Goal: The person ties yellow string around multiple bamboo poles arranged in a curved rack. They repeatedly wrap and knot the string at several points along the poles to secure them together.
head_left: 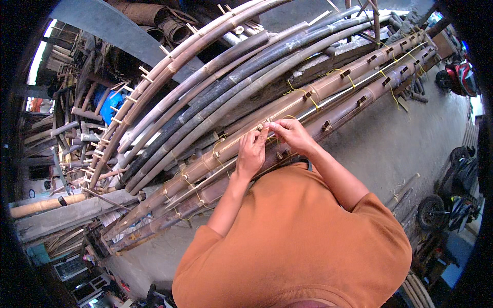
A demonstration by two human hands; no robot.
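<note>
Two long brown bamboo poles lie side by side in front of me, a far pole [284, 107] and a near pole [345, 107], both with rectangular slots along them. My left hand [250, 155] is closed at the far pole, its fingertips pressed together beside a slot; what they hold is hidden. Close against it, my right hand [295, 136] pinches thin yellow cord [290, 117] that loops out past its fingers. More lengths of yellow cord [394, 96] are tied around the poles at intervals, with loose ends hanging. A pale thin strip [365, 81] runs between the two poles.
Behind the poles lie several curved dark bamboo lengths [226, 77] and a bent frame with short pegs [146, 77]. Wood pieces [77, 134] are heaped at left near a blue plastic sheet [110, 105]. Motorbikes [458, 78] stand at right on the concrete floor [382, 138].
</note>
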